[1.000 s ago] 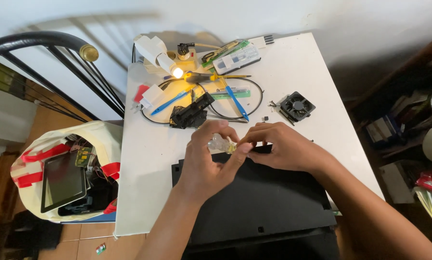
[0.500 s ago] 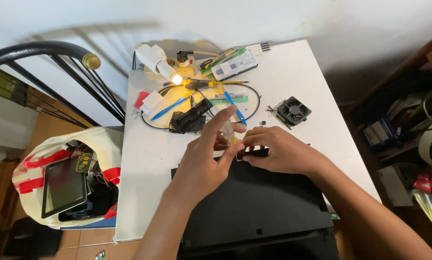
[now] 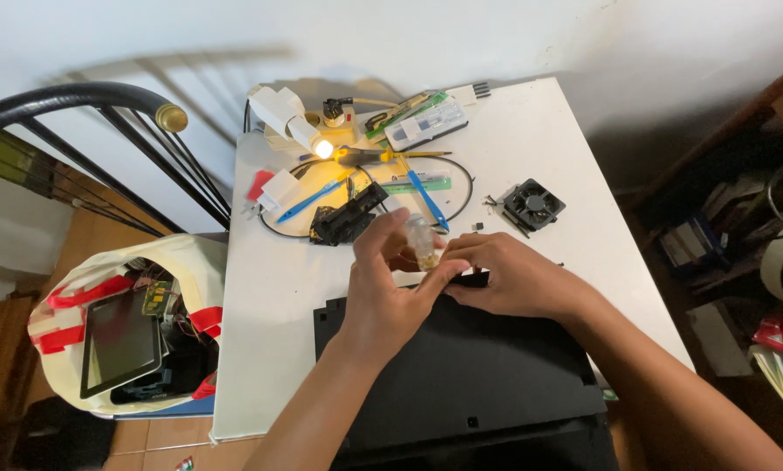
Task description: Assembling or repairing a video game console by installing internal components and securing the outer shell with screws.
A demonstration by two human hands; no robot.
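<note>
Raised since the earlier frame, left hand [image 3: 389, 301] has its grip closed on a small clear plastic vial [image 3: 422, 242] above the flat black matte panel's [image 3: 478, 366] far edge; right hand [image 3: 512, 277] rests there, grip indeterminate; white table [image 3: 273, 349] margins open.

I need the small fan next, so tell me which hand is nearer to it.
Right. The right hand lies just below-left of the fan; the left hand sits farther left, holding a small vial.

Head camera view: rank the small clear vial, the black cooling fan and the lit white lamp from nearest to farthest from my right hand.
1. Small clear vial, just left of the right hand.
2. Black cooling fan, beyond the hand, slightly right.
3. Lit white lamp, at the table's far left.
</note>
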